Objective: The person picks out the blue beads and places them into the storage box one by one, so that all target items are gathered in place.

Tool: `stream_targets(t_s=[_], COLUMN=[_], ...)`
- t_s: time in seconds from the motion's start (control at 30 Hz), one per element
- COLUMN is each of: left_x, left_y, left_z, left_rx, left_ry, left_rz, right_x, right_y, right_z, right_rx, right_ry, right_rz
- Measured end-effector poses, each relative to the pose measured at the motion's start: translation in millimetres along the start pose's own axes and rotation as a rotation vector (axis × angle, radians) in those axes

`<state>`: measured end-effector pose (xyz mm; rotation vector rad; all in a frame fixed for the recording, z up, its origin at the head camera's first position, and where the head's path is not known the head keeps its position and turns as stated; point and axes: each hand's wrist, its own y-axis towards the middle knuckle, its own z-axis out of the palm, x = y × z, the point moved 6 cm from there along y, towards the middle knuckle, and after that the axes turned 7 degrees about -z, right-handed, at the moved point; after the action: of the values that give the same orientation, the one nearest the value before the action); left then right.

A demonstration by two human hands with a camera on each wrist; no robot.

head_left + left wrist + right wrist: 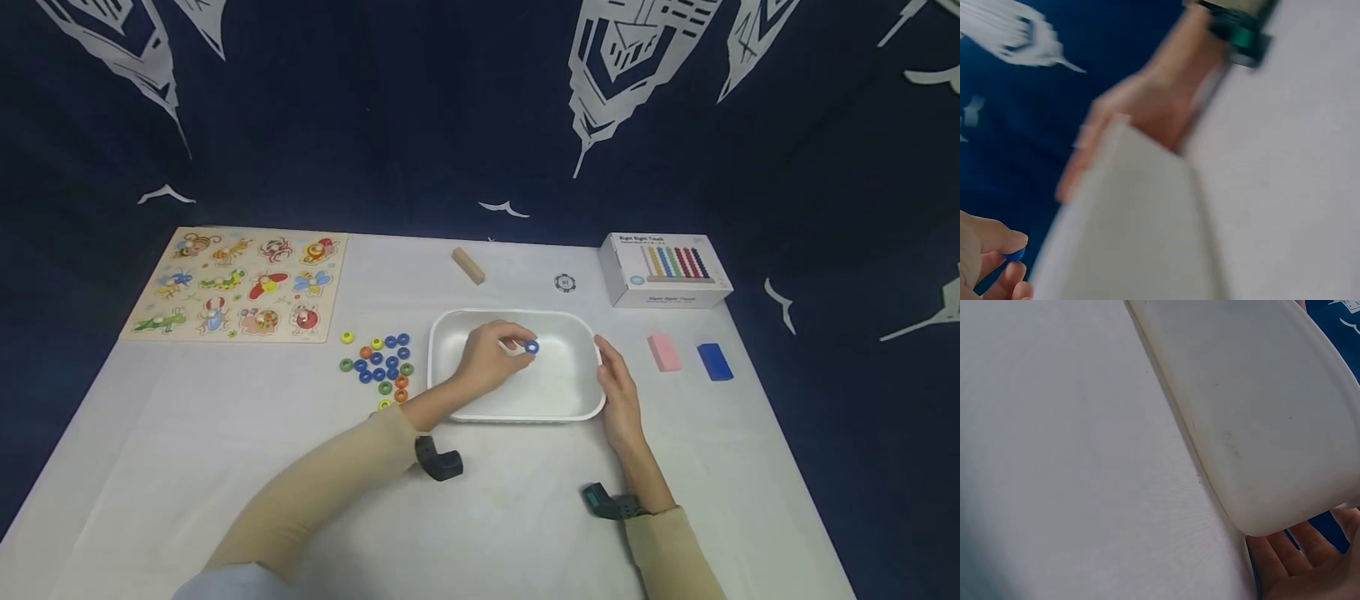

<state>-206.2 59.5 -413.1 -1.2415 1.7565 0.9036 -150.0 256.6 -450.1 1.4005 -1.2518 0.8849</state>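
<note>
My left hand (pixel 491 358) is above the white tray (pixel 480 408), its thumb and fingertips pinching a small blue ring bead (pixel 532 347). The left wrist view shows only part of the bead (pixel 1015 255) between the fingertips. Against the tray's right end lies my right hand (pixel 621 400), its fingers extended along the outer wall. In the right wrist view, those fingers (pixel 1313 544) touch the tray's rounded corner. Left of the tray, several loose ring beads (pixel 377 358) in blue, green, orange and yellow lie on the white table.
An insect picture board (pixel 236 287) lies at the back left. Behind the tray are a wooden block (pixel 468 266) and a round chip (pixel 566 283). At the right are a white box (pixel 667 271), a pink block (pixel 663 352) and a blue block (pixel 715 362).
</note>
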Motion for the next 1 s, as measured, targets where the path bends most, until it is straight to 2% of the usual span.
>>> stream_targets(t_s=[0.1, 0.2, 0.33, 0.43, 0.5, 0.57, 0.63, 0.7, 0.83, 0.9, 0.97, 1.0], left_x=[11.5, 18.9, 26.0, 29.8, 29.9, 26.4, 18.6, 6.3, -17.5, -17.9, -7.1, 1.6], left_y=[11.5, 19.1, 24.3, 24.8, 24.0, 21.8, 16.4, 6.5, -26.0, -43.9, -59.1, -65.3], left_z=[28.7, 43.7, 52.7, 56.3, 55.7, 53.5, 47.0, 35.0, -6.3, -32.7, -59.9, -73.6], left_rx=[0.078, 0.105, 0.129, 0.174, 0.192, 0.197, 0.189, 0.165, 0.067, -0.012, -0.099, -0.143], left_ry=[0.046, 0.106, 0.237, 0.328, 0.354, 0.341, 0.303, 0.236, 0.039, -0.055, -0.109, -0.126], left_rz=[-0.107, -0.168, -0.211, -0.235, -0.240, -0.240, -0.220, -0.161, 0.027, 0.093, 0.102, 0.086], right_x=[0, 0, 0, 2, 2, 1, -2, -7, -18, -22, -24, -25], right_y=[0, -1, 0, 0, 0, 0, 0, 1, 2, 3, 4, 4], right_z=[0, 0, 0, 0, 1, 1, 1, 1, -1, -3, -4, -4], right_rx=[-0.001, -0.004, -0.006, -0.005, -0.002, 0.000, 0.003, 0.005, 0.006, 0.001, -0.005, -0.006], right_ry=[-0.021, -0.038, -0.044, -0.048, -0.046, -0.033, -0.023, -0.017, -0.017, -0.019, -0.025, -0.029], right_rz=[0.008, 0.023, 0.045, 0.055, 0.057, 0.052, 0.050, 0.050, 0.039, 0.029, 0.016, 0.013])
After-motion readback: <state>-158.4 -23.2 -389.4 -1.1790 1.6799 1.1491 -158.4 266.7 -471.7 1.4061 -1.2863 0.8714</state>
